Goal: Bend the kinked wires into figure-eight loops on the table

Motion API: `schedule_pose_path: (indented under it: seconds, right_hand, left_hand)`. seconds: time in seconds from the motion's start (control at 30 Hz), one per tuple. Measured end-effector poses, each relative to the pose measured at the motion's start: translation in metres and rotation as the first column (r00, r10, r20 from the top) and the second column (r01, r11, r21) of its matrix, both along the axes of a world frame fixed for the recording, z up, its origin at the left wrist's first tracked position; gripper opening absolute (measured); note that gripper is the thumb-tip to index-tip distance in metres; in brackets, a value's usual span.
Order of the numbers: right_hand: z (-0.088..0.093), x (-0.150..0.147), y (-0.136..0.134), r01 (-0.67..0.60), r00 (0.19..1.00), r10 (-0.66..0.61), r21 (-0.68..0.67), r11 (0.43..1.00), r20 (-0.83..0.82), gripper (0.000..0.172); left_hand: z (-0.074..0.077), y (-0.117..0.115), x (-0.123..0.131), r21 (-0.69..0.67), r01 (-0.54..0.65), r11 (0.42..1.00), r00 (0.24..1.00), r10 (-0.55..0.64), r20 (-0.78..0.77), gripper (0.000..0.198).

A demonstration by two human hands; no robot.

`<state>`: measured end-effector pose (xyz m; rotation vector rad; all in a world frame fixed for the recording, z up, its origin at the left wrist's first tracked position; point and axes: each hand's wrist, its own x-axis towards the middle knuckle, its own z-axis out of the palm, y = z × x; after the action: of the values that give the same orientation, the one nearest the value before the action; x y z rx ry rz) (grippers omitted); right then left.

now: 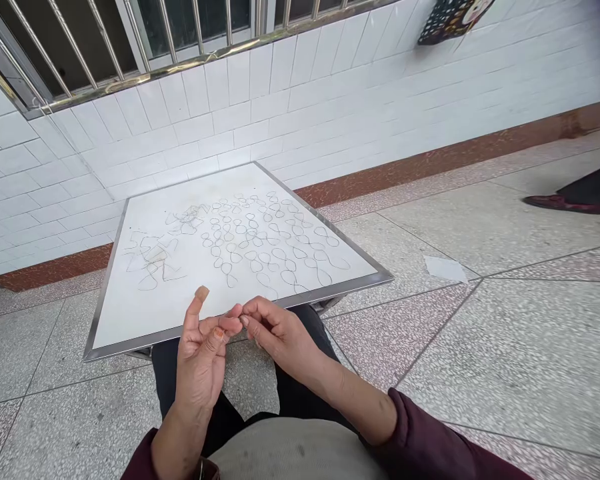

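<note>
My left hand (203, 357) is over the near edge of the table, thumb and fingers pinched together and one finger raised. Its fingertips meet those of my right hand (285, 337), also closed in a pinch. Whatever lies between the fingertips is too small or hidden to make out. Beyond my hands, many thin dark figure-eight loops (290, 279), seemingly of wire or thread, lie spread over the right half of the white tabletop (130, 327). Left of them is a loose heap of bent thin strands (156, 260). Another tangled cluster of strands (190, 215) lies farther back.
A metal rim (350, 288) edges the table, which stands by a white tiled wall (180, 147) under a barred window (165, 33). On the speckled floor lies a white sheet (445, 269). Another person's shoe (570, 204) shows at the right. A dark patterned item (453, 20) hangs above.
</note>
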<state>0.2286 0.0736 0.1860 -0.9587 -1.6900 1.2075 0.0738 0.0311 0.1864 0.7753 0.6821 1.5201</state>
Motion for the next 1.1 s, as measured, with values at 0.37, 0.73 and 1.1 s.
schedule_pose_path:
  seconds: [0.37,0.73,1.1]
  right_hand:
    - [0.01,-0.007,-0.014,-0.097,0.995,0.098,-0.036,0.995,0.013,0.014]
    - [0.019,0.001,-0.024,-0.157,0.986,0.154,0.051,0.986,0.06,0.008]
    - [0.012,0.001,-0.006,-0.018,1.0,0.02,0.165,0.986,-0.013,0.014]
  left_hand:
    - [0.008,-0.013,-0.002,0.131,-0.215,0.968,0.84,0.252,-0.48,0.06]
    - [0.003,-0.01,-0.019,0.476,-0.033,0.879,0.407,0.447,-0.797,0.036]
    - [0.0,0.013,-0.034,0.528,0.185,0.829,0.149,0.507,-0.849,0.047]
